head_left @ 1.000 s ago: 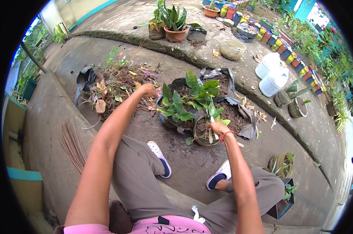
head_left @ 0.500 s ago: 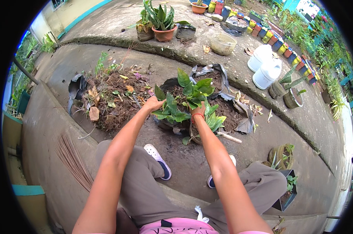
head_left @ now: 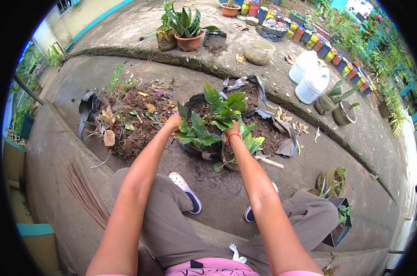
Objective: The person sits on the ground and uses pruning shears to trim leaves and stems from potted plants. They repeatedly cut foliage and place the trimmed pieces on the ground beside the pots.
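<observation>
Leaves (head_left: 223, 113) hide the fingertips and grip of the right hand (head_left: 232, 130). Below those fingers, the right forearm (head_left: 257, 188) covers part of a round pot (head_left: 228, 155) and one end of a pale handle (head_left: 269, 162). What the left hand (head_left: 173, 122) touches is too small to tell.

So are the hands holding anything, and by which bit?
I can't tell. The left hand and right hand are at opposite sides of the plant, but any grip is too hidden to make out.
</observation>
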### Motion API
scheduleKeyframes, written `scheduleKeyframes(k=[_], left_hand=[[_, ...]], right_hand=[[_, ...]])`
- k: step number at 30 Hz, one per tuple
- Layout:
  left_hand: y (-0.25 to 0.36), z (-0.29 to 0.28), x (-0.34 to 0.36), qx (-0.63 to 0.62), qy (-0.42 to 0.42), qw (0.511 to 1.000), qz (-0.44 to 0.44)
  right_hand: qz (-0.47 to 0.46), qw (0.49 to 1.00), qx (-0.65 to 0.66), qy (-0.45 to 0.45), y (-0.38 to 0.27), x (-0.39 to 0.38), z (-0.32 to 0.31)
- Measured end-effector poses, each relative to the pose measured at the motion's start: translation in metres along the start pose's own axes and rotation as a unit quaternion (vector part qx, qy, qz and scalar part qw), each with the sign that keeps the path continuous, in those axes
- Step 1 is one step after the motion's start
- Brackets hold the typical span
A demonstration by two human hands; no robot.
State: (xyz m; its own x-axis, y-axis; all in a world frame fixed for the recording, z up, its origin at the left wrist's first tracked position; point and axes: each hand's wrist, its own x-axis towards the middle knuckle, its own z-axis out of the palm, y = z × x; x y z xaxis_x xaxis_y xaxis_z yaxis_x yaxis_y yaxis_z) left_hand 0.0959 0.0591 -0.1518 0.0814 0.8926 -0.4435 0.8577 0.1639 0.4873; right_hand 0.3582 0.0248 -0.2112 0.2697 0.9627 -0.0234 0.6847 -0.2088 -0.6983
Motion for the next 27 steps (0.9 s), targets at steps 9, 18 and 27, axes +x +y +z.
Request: scheduleKeyframes(k=[9, 18, 27], left_hand=[[-0.017, 0.009, 0.018, -0.007, 0.161, 0.984, 0.073], [0.028, -0.018, 0.01, 0.033, 0.156, 0.984, 0.084], [0.037, -0.055, 0.006, -0.21, 0.07, 0.974, -0.048]], right_hand=[[0.064, 0.991, 0.088, -0.073, -0.024, -0.007, -0.054], [0.255, 0.892, 0.341, -0.152, -0.03, 0.01, -0.074], [0.27, 0.807, 0.484, -0.204, -0.062, 0.022, -0.094]])
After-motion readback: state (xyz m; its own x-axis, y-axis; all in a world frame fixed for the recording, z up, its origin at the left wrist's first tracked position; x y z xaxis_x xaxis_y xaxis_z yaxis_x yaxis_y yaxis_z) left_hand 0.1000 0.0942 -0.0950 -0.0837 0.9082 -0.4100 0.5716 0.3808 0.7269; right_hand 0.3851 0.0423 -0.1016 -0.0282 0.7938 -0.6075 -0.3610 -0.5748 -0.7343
